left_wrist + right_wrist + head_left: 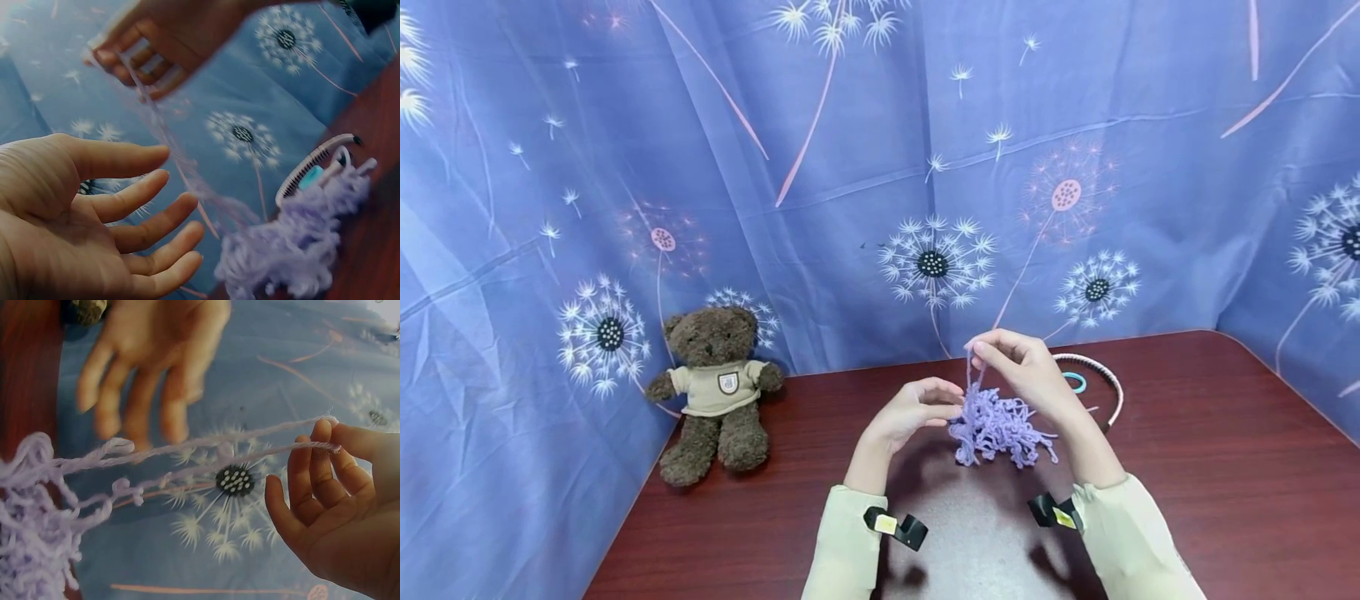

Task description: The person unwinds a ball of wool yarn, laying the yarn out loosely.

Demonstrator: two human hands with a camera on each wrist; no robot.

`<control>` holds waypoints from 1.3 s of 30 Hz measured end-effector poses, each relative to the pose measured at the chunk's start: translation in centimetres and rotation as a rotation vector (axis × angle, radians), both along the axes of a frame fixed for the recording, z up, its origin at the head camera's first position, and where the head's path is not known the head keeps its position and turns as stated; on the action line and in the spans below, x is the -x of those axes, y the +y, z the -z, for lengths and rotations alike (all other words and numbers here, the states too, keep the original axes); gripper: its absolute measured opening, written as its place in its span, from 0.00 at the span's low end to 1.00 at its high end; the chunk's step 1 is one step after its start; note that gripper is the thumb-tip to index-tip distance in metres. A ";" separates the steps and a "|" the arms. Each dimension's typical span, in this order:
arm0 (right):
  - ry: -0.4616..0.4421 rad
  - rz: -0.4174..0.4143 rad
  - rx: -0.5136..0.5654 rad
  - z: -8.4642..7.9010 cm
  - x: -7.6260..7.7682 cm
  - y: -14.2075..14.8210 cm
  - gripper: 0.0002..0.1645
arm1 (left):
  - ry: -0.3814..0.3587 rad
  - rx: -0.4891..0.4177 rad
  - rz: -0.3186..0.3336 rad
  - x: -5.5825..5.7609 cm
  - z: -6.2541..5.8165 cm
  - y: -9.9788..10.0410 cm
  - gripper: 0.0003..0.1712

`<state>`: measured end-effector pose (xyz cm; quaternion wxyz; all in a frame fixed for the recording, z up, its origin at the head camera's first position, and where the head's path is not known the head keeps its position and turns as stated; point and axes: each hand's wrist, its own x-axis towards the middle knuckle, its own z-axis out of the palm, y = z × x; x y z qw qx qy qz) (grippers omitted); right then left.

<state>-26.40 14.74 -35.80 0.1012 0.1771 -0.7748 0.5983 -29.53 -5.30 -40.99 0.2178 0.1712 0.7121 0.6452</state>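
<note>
A tangled clump of lilac yarn (1000, 429) rests on the table, with strands rising from it. My right hand (1022, 373) pinches the strands between thumb and fingertips above the clump. Seen from the right wrist, two yarn strands (219, 440) run taut from the clump to that pinch. My left hand (910, 412) is at the clump's left side, its fingers spread and slightly bent. From the left wrist, the left palm (56, 244) shows no yarn in it, and the strands slant past beyond the fingertips.
A brown teddy bear (718, 392) in a cream shirt sits at the left, against the blue dandelion curtain (820, 275). Behind the right forearm lie a pale headband (1117, 388) and a turquoise ring (310, 177). The dark red tabletop (1232, 467) extends to the right.
</note>
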 end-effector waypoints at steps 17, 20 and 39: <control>0.056 0.004 0.062 -0.2 -0.4 -0.2 0.12 | -0.126 0.181 0.259 -0.4 3.6 2.7 0.16; 0.045 0.016 0.076 -0.2 -0.4 -0.2 0.12 | -0.123 0.222 0.278 -0.7 4.0 3.3 0.17; 0.004 0.162 0.190 -0.3 0.3 3.6 0.08 | -0.070 0.179 0.200 -0.3 2.1 1.6 0.06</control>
